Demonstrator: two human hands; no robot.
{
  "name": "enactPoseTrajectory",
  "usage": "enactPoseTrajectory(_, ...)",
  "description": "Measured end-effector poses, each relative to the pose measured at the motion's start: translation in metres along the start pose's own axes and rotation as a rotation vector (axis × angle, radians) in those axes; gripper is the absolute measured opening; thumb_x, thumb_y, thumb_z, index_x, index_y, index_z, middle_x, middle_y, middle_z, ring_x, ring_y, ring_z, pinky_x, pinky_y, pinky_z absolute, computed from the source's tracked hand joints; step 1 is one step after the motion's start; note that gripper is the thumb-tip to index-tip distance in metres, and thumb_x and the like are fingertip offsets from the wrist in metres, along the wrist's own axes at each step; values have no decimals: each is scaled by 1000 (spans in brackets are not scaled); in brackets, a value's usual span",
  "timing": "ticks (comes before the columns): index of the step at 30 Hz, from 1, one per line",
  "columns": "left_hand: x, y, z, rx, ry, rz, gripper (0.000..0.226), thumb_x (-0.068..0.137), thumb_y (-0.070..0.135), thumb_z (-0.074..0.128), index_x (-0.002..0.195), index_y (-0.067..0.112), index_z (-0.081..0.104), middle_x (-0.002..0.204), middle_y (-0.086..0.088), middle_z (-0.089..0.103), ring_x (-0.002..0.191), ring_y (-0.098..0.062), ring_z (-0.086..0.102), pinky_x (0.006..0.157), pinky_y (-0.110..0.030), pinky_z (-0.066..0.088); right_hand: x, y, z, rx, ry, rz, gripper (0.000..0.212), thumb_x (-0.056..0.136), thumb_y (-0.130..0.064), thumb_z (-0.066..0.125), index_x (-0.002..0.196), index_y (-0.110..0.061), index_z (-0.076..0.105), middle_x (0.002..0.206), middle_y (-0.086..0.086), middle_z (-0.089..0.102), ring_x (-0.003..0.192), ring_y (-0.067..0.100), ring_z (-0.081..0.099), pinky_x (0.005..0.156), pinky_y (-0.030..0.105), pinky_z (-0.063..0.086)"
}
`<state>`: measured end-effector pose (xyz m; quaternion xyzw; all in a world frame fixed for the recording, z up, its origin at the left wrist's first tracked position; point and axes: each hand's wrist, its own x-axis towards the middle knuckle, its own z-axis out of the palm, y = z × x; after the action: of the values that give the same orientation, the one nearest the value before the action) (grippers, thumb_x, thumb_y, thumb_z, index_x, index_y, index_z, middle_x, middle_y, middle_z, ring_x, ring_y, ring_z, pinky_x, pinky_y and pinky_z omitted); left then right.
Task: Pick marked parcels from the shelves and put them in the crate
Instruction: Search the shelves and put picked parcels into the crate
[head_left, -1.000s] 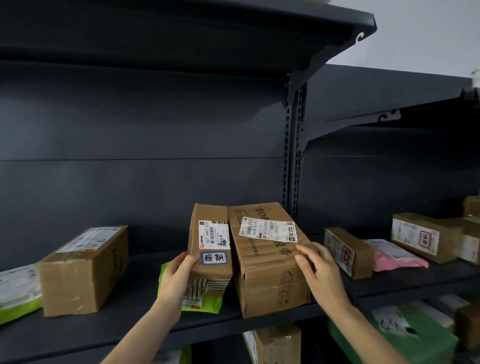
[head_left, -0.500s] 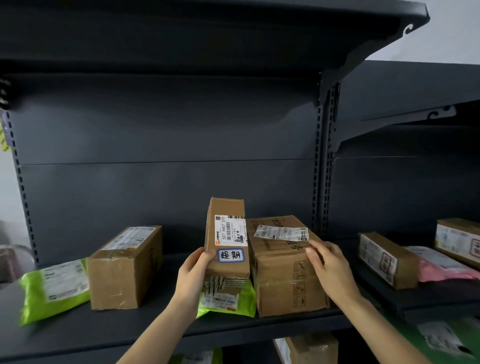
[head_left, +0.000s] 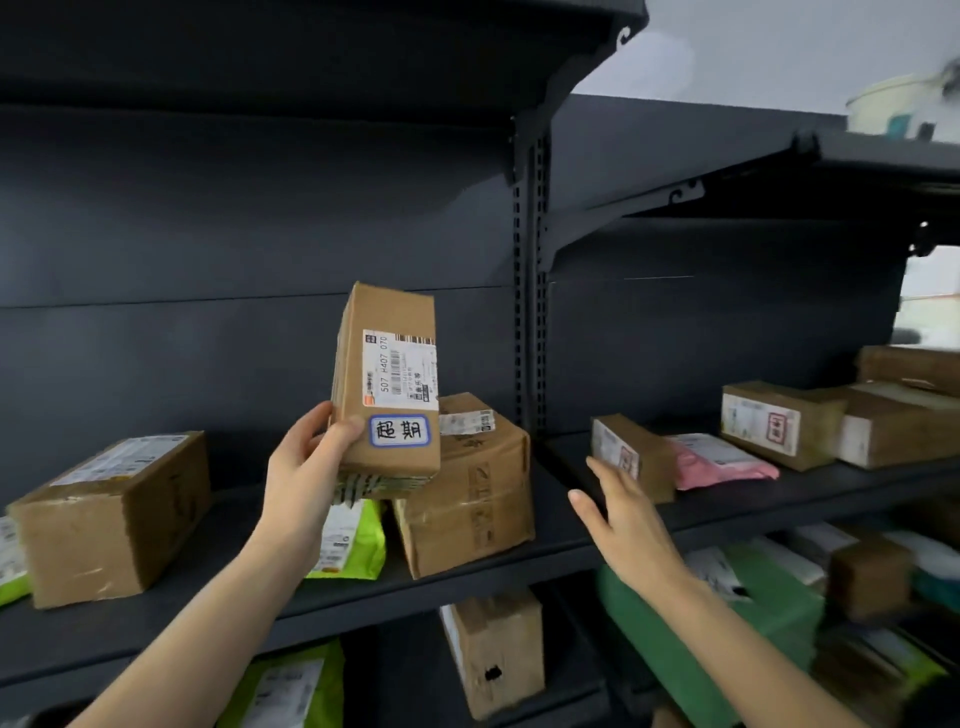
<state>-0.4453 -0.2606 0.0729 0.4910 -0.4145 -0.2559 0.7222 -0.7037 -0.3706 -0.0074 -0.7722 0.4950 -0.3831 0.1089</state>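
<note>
My left hand (head_left: 306, 467) grips a narrow cardboard parcel (head_left: 387, 384) by its lower left edge and holds it upright, lifted above the dark shelf (head_left: 234, 525). The parcel bears a white shipping label and a blue-bordered handwritten sticker (head_left: 400, 430) near its lower end. My right hand (head_left: 623, 525) hovers with straight fingers to the right of a larger brown box (head_left: 467, 499), touching nothing. No crate is in view.
A green mailer bag (head_left: 353, 540) lies beneath the lifted parcel. A brown box (head_left: 109, 514) sits at the left. Right shelf bay holds a small box (head_left: 628, 457), a pink mailer (head_left: 722, 462) and more boxes (head_left: 779, 423). Lower shelves hold several parcels.
My left hand has lifted the marked parcel up off the shelf. My right hand has let go of the larger box and moved to the right of it.
</note>
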Motion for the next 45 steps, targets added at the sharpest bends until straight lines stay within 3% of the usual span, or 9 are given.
enactPoseTrajectory(3,-25,7,42,-6,13,32,43,92,19,54,134,13,46,101,3,67,93,-11,63,72,-24,47,-12,29,-24,-16,-40,-15,56,95,-39,43,143,-12,31,146,7,37,134,20,35,107,29,30)
enactPoseTrajectory(9,-79,-13,136,-29,-16,-42,44,84,26,64,126,15,55,106,-2,69,99,-19,65,96,-42,49,-30,90,-82,-82,-141,-17,60,95,-44,39,146,-15,24,148,4,34,135,18,32,108,33,32)
enactPoseTrajectory(14,-100,-53,183,-46,-1,-206,49,88,26,60,134,14,48,121,-8,62,98,-19,61,80,-33,49,-33,126,-110,-72,-174,-4,59,96,-42,40,145,-14,25,146,4,35,133,18,34,105,29,32)
enactPoseTrajectory(19,-93,-81,209,-35,11,-299,53,87,31,62,135,16,45,121,-9,61,105,-27,60,95,-48,49,-25,147,-120,-62,-185,16,59,95,-44,39,145,-16,24,145,3,35,132,18,35,103,29,34)
enactPoseTrajectory(26,-69,-110,224,-11,24,-383,57,84,36,64,135,18,45,121,-10,61,107,-30,60,95,-53,48,4,158,-110,-77,-183,-33,58,96,-43,40,144,-14,27,145,4,37,132,18,35,104,29,34)
enactPoseTrajectory(37,-14,-145,218,-16,20,-416,73,72,49,66,134,15,47,118,-11,64,102,-28,63,82,-40,53,84,144,-61,-115,-114,-97,57,95,-41,43,143,-13,31,143,7,39,131,18,38,105,28,36)
enactPoseTrajectory(41,-2,-152,216,-30,20,-425,79,67,51,68,135,16,46,118,-10,64,103,-28,64,84,-41,54,111,131,-44,-274,-113,-30,59,94,-47,40,143,-15,29,140,13,39,128,25,41,94,31,42)
enactPoseTrajectory(43,2,-155,212,-38,33,-429,69,76,46,66,135,15,46,118,-11,64,103,-28,63,84,-42,54,121,126,-36,-290,-157,18,61,92,-51,41,141,-17,30,136,15,39,119,26,47,74,29,44)
enactPoseTrajectory(45,4,-156,209,-45,41,-446,80,66,53,68,134,16,47,117,-11,65,103,-29,64,88,-46,53,128,126,-29,-310,-217,66,62,91,-55,41,140,-19,29,132,15,40,112,27,52,62,28,41)
